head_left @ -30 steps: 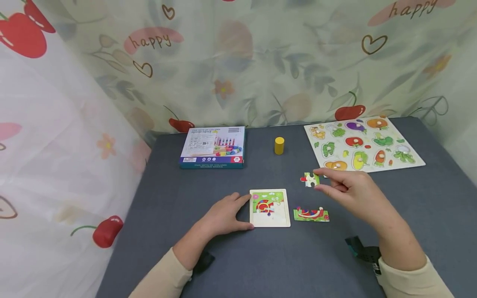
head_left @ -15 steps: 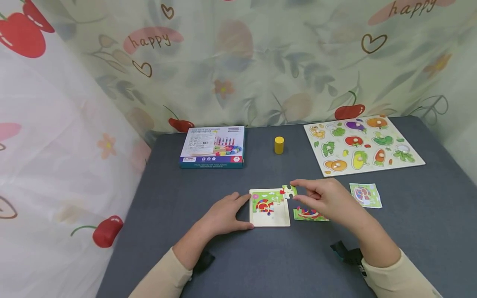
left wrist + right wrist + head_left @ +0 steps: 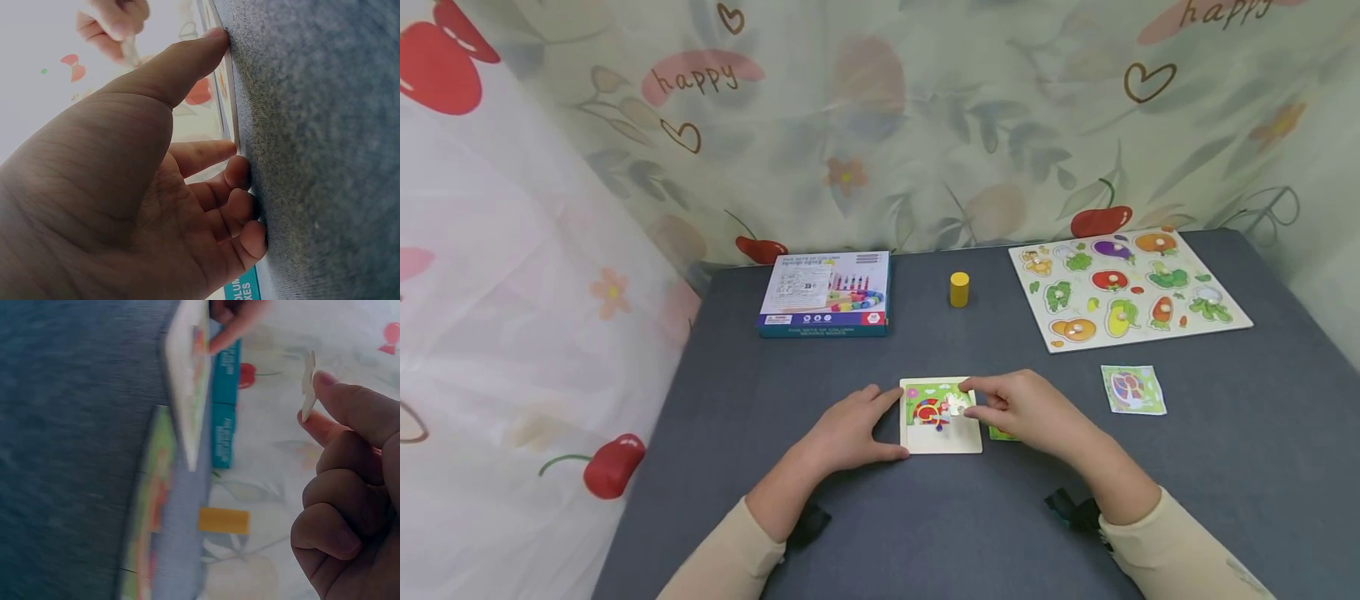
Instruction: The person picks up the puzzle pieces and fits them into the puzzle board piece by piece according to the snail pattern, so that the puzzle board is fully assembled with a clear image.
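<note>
A small square jigsaw board (image 3: 942, 445) with a pale frame lies flat on the table. Its upper part carries fitted green and red pieces; the lower part is bare. Along the board's left edge, my left hand (image 3: 856, 432) touches it with thumb and index finger spread apart. My right hand (image 3: 1033, 410) is over the board's upper right and pinches a jigsaw piece (image 3: 309, 387) between thumb and index finger, seen edge-on in the right wrist view and held above the board. Right of the board lie green-edged jigsaw pieces (image 3: 1002, 434), mostly hidden by the right hand.
A printed picture square (image 3: 1133, 390) lies to the right. Behind stand a yellow cylinder (image 3: 959, 290) and a flat cardboard box (image 3: 824, 295) at the back left. A vegetable puzzle board (image 3: 1131, 287) lies at the back right, before a patterned curtain (image 3: 925, 125).
My right hand has carried the pinched jigsaw piece leftward and down over the board, uncovering the picture square. My left hand stays at the board's left edge.
</note>
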`<state>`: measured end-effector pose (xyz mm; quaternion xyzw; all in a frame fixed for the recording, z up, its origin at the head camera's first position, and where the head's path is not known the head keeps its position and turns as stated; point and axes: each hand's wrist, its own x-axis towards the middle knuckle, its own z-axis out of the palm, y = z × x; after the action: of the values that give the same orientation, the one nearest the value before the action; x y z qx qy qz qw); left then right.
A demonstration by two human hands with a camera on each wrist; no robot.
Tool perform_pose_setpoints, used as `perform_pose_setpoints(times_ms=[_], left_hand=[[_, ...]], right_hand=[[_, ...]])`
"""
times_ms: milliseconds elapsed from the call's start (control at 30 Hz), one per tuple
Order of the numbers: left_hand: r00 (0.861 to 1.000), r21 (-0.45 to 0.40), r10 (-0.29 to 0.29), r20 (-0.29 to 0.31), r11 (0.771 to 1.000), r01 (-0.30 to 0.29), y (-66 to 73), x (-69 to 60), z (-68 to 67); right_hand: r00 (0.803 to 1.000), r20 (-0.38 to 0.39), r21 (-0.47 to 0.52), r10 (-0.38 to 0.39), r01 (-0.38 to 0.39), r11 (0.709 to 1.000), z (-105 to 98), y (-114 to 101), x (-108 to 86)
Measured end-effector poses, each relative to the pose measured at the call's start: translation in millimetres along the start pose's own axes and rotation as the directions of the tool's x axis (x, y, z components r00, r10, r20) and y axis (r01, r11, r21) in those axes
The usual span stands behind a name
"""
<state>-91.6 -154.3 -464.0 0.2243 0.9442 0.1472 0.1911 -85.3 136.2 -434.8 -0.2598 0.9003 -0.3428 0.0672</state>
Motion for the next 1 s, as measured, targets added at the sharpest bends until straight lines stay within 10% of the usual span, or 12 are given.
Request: perform_pose_setpoints(times_ms=[1000], left_hand=[[1.0, -0.003, 0.016, -0.012, 1.0, -0.016, -1.8, -0.1, 1.6]], right_hand=[[0.995, -0.02, -0.174, 0.097, -0.099, 0.98, 37.9, 22.7, 9.4]])
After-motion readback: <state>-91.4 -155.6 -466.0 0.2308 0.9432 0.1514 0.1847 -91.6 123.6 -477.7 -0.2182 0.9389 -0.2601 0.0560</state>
